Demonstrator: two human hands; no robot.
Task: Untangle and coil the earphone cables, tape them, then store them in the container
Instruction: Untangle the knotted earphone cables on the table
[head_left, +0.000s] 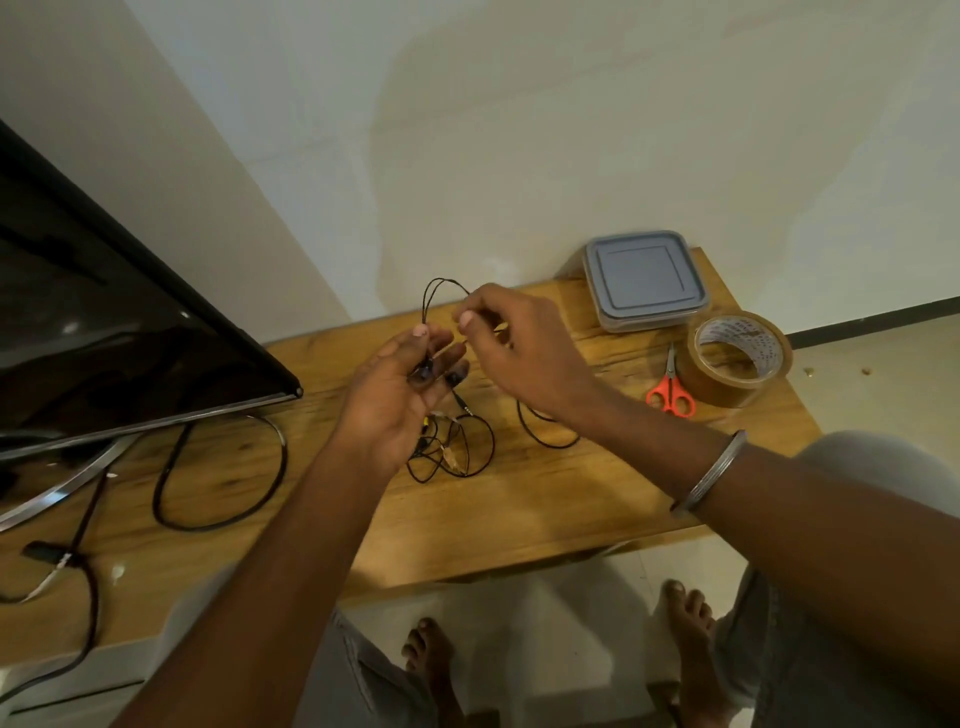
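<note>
The wooden table (519, 509) bears tangled earphone cables (457, 447), scissors (671, 391), tape roll (740, 358) and a container (644, 280) (lid on).

Earphone cables (451, 441): black. Container (644, 280): clear, grey lid. Tape roll (740, 358): brown. Scissors (670, 391): orange handles. Bench (519, 509): honey-toned wood grain. Monitor (104, 322): glossy black.

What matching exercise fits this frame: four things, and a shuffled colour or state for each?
Things:
1. container
2. tape roll
3. scissors
4. earphone cable

Colour or state:
A. orange handles
B. held up between the left hand and the right hand
C. brown
D. grey lid on

Pairs: 1-D, 2-C, 3-A, 4-B
</note>
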